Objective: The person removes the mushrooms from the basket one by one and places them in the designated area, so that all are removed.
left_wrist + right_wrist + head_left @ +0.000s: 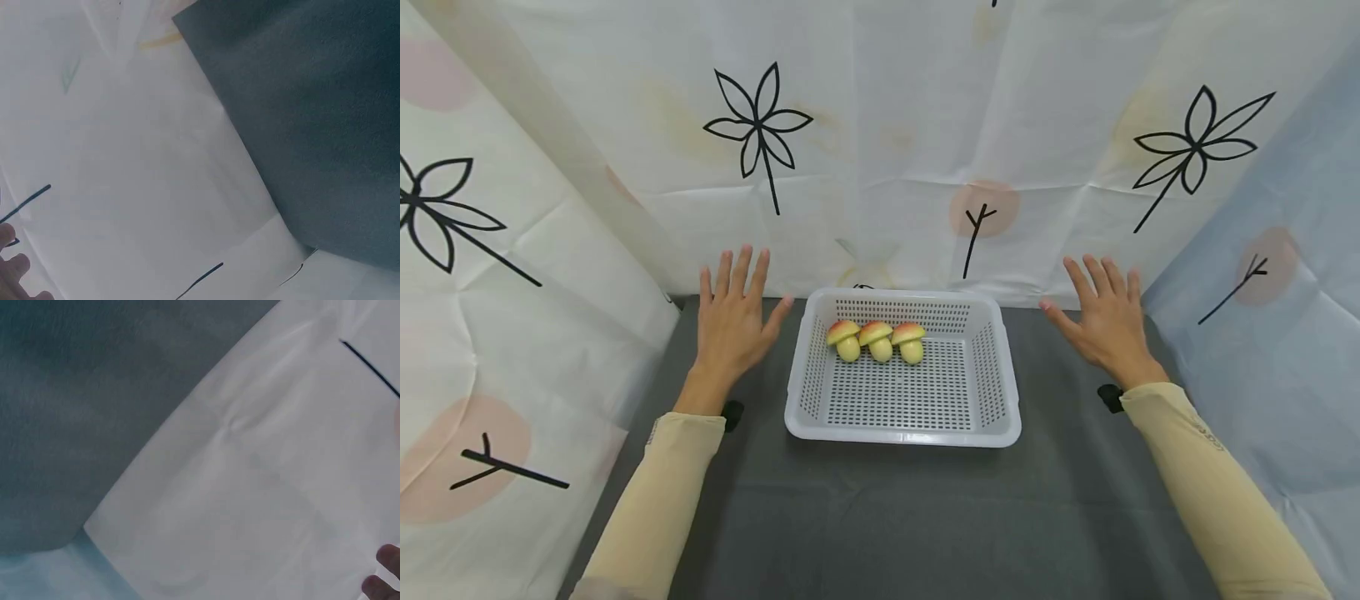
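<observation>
Three yellow, red-tinged mushroom-shaped pieces (879,342), perhaps foam, sit abreast in the far left of the white rectangular plastic basket (902,437), rightward of the spread left hand (733,327), farther from the spread right hand (1107,327).

A dark grey cloth (887,525) covers the flat surface, bordered by a creased white rear sheet (917,100), a white left sheet (580,333) and a bluish right sheet (1300,367). The rear sheet bears a black-outlined flower (757,125) toward the left, a second flower (1197,148) toward the right, and a peach disc (1003,200) with a dark twig between them. Another outlined flower (415,200) and a larger pinkish disc (445,479) mark the left sheet, while the right sheet carries a dull pink disc (1281,254) crossed by a twig.
</observation>
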### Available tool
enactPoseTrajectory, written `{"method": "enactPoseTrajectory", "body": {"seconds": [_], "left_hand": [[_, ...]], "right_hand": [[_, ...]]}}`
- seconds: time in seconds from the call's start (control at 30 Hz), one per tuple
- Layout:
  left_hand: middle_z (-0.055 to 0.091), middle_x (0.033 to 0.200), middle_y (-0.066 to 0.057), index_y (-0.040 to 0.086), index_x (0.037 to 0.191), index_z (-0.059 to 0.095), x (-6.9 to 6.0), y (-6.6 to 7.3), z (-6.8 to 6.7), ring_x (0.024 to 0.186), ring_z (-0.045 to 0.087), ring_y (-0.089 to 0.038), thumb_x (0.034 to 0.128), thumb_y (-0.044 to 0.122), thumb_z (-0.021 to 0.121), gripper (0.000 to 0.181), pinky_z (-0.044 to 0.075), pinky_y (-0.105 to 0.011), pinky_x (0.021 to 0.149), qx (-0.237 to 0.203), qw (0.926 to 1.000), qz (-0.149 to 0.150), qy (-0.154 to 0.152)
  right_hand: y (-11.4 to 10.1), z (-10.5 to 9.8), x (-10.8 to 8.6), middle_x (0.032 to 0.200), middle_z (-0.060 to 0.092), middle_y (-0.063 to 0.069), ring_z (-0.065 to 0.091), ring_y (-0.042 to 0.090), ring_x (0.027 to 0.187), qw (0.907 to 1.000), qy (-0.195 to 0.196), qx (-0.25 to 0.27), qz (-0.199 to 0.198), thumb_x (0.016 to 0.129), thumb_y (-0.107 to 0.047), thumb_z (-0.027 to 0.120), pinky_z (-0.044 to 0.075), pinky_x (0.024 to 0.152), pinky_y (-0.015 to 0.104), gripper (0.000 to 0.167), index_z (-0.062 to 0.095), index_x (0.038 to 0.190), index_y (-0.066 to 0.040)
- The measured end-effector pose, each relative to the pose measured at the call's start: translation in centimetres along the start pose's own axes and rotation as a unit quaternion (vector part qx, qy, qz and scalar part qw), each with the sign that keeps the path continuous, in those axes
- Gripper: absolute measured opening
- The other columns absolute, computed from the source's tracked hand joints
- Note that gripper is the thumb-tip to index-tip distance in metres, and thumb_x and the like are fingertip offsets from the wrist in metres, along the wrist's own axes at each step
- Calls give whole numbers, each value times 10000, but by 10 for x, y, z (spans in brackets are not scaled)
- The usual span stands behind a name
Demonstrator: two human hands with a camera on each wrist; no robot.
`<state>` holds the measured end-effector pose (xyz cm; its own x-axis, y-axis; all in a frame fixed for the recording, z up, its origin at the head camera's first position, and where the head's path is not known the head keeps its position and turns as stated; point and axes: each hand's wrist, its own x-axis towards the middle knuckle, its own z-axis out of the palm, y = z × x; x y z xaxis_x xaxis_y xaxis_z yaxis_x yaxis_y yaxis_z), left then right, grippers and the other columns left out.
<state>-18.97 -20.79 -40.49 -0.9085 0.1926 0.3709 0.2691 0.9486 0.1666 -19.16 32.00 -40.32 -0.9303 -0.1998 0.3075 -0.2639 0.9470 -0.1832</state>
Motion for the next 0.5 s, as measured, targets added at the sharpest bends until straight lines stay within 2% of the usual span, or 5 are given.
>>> {"method": "enactPoseTrajectory", "body": {"seconds": [0.13,0.27,0.4,0.5], "left_hand": [[220,1659,-169,144,1639,184,-15,4,7,1537,105,-363,1012,536,508,808,49,-584,1191,-415,9989,136,140],[301,1611,-205,119,1631,210,-32,7,18,1469,264,-429,987,515,567,836,164,-615,1160,-857,9960,226,149],[355,1558,-250,94,1623,225,-50,11,27,1399,356,-471,965,520,602,870,257,-657,1097,-1235,9922,138,-3],[355,1552,-262,100,1627,208,-64,15,33,1389,365,-479,954,540,616,902,278,-675,1071,-1514,9880,-96,-281]], "right_hand": [[-14,3,-10,1470,416,294,339,507,1364,9987,139,494,-74,1005,-506,574,178,1126,660,739,366,1562,-67],[-30,6,-20,1435,452,296,388,514,1322,9951,-74,977,120,1010,-462,592,277,1043,689,709,371,1560,-72],[-45,11,-27,1452,450,275,399,491,1324,9901,-395,1302,354,1016,-481,575,318,1000,706,710,363,1565,-84],[-56,17,-30,1423,481,257,430,470,1298,9864,-569,1492,396,1014,-473,586,349,983,688,701,384,1546,-64]]}}
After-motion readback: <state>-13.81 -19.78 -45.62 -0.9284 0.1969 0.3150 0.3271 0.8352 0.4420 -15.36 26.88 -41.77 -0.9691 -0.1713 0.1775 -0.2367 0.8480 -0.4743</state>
